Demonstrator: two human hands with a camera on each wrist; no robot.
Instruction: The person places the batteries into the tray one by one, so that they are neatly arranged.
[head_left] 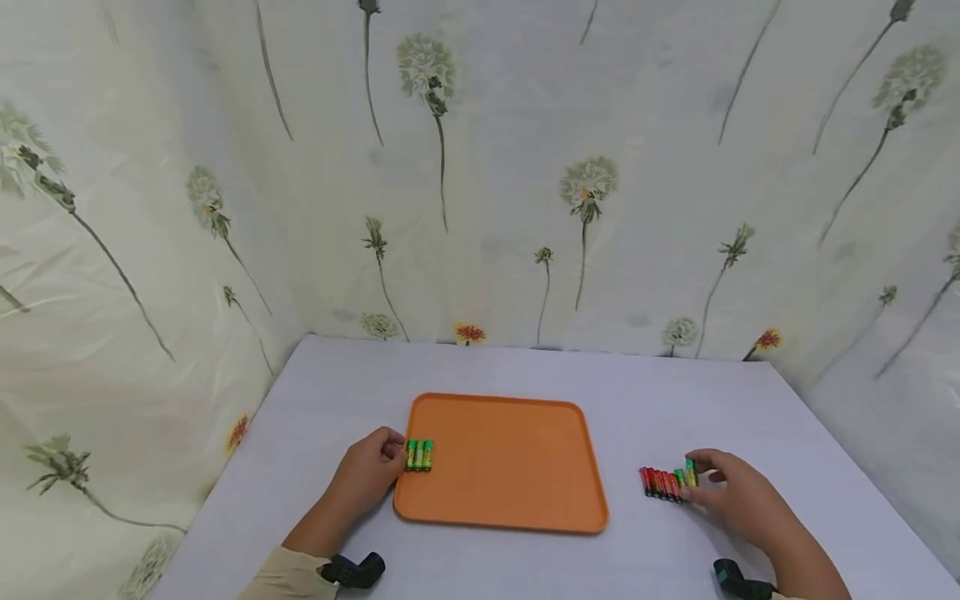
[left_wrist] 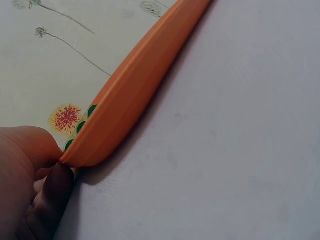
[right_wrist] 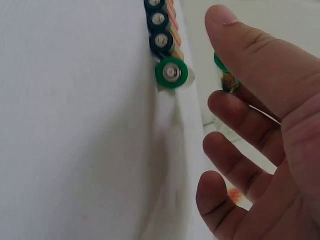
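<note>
My left hand [head_left: 369, 468] pinches the left edge of an orange tray [head_left: 502, 467]; in the left wrist view, thumb and finger meet at the tray's rim [left_wrist: 107, 132]. Three green batteries [head_left: 420, 456] lie side by side on the tray, just inside that edge. To the right of the tray, my right hand [head_left: 738, 497] holds a green battery [head_left: 691, 472] between thumb and forefinger, raised off the table. Beside it is a row of several red batteries [head_left: 660, 483], with another green battery [right_wrist: 171, 73] at its near end. The held battery [right_wrist: 229, 80] is partly hidden by the thumb.
A white-covered table [head_left: 675, 408] carries everything. Behind it and at its sides hangs a pale curtain [head_left: 510, 150] printed with dandelions. Black wrist devices [head_left: 354, 571] sit on both forearms.
</note>
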